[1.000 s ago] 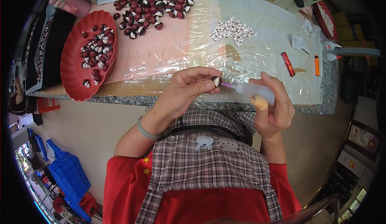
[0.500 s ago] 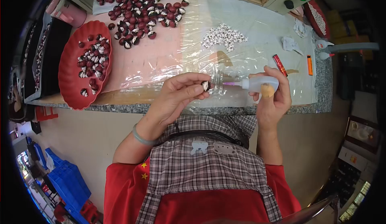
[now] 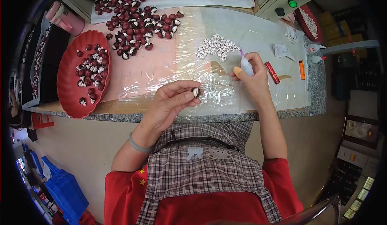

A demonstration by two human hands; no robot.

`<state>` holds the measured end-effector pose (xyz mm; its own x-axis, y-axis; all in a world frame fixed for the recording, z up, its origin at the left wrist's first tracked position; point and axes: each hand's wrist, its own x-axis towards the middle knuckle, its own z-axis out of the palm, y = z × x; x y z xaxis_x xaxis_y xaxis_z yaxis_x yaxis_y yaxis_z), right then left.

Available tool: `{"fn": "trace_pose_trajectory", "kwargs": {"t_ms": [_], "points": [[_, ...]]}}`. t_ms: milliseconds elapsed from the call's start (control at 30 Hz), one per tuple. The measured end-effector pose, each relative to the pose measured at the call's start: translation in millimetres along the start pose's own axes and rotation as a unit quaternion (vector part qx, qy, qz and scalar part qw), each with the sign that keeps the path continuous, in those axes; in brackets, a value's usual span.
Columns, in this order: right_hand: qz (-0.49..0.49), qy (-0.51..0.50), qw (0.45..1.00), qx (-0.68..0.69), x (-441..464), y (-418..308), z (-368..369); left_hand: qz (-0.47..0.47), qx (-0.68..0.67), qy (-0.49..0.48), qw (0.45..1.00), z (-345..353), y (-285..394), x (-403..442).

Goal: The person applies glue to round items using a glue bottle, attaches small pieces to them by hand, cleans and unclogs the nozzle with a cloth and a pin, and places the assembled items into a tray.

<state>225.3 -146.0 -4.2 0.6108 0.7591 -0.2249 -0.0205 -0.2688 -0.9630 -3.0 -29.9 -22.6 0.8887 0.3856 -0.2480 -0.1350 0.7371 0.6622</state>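
Near the table's front edge, my left hand (image 3: 173, 103) pinches a dark red and white ball (image 3: 196, 92) between thumb and fingers. My right hand (image 3: 254, 77) is wrapped round a translucent squeeze bottle (image 3: 246, 66), whose thin purple tip points up and away. That tip is beside the right side of a pile of small white pieces (image 3: 217, 46). A tan cover is on one digit of my right hand. Many dark red and white balls (image 3: 139, 33) lie loose at the back left.
A red scalloped tray (image 3: 66, 79) with balls and white clusters stands at the left, near a pink jug (image 3: 66, 20). A red tube (image 3: 272, 73), an orange item (image 3: 302, 69) and crumpled tissue (image 3: 283, 50) lie right. A control box (image 3: 286, 3) borders the back right.
My right hand has moved the bottle away from the ball towards the white pile, turning its tip from leftward to upward. My left hand still holds the ball. The camera view has shifted.
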Motion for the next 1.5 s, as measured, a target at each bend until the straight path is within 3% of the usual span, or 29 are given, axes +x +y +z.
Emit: {"fn": "trace_pose_trajectory", "kwargs": {"t_ms": [33,133,533,633,700,733,833,1033,1500], "points": [[0.013,0.019,0.998,-0.057,4.5,-0.5,3.3,0.0,-0.001,-0.001,1.0,-0.3,0.7,-0.4],[-0.193,0.032,0.936,-0.292,18.0,1.7,8.1,0.0,-0.006,0.002,1.0,-2.0,1.3,-0.9],[-0.299,0.006,0.843,-0.447,28.1,-11.2,17.8,0.008,-0.013,0.018,1.0,0.1,2.2,-2.1],[-0.173,-0.023,0.938,-0.299,23.0,-15.3,17.4,0.016,-0.008,0.019,1.0,1.3,2.4,-1.9],[-0.04,-0.087,0.991,-0.088,14.0,-20.3,16.9,0.026,0.004,0.024,0.999,3.0,1.6,-1.2],[0.028,-0.115,0.993,0.021,8.2,-21.6,16.5,0.033,0.014,0.027,0.999,4.6,1.3,-0.6],[0.035,-0.12,0.984,0.126,-11.5,-19.7,25.1,0.045,0.037,0.031,0.998,9.9,1.9,1.2],[0.056,-0.147,0.969,0.189,-33.8,-18.4,34.8,0.069,0.071,0.034,0.994,13.4,-8.1,4.3],[0.057,-0.104,0.988,0.098,-53.1,-17.3,49.5,0.125,0.175,0.042,0.976,17.4,-12.6,3.3]]}}
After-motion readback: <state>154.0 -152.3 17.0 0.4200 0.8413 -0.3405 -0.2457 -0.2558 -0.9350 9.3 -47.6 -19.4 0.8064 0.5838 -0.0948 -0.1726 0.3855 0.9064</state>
